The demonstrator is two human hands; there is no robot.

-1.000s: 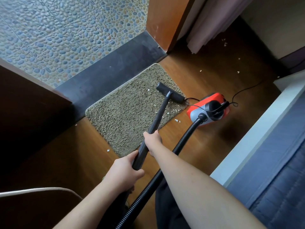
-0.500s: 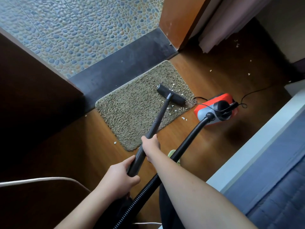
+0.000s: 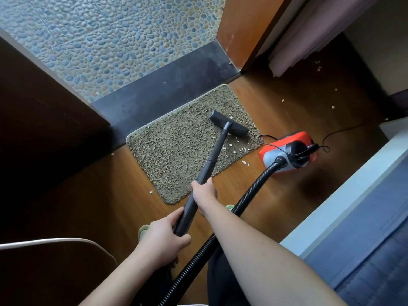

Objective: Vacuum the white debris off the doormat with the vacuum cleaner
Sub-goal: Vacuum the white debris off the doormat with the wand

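Note:
A shaggy olive doormat (image 3: 176, 146) lies on the wooden floor by the dark threshold. White debris (image 3: 239, 149) is scattered near its right edge. The black vacuum nozzle (image 3: 228, 126) rests on the mat's far right part, just beyond the flakes. Its black wand (image 3: 215, 155) runs back to me. My right hand (image 3: 204, 192) grips the wand midway, and my left hand (image 3: 163, 239) grips its lower end. A ribbed black hose (image 3: 249, 195) leads to the red and grey vacuum body (image 3: 287, 151) on the floor right of the mat.
More white flakes (image 3: 245, 162) lie on the wood around the mat and near the curtain (image 3: 309, 40). A black power cord (image 3: 344, 131) trails behind the vacuum. A bed edge (image 3: 353, 195) runs along the right; a dark door (image 3: 44, 120) stands left. A chair back (image 3: 55, 241) is at lower left.
The nozzle has slid toward the far right part of the mat, past some flakes. Both hands kept their grip on the wand. My view has pulled back.

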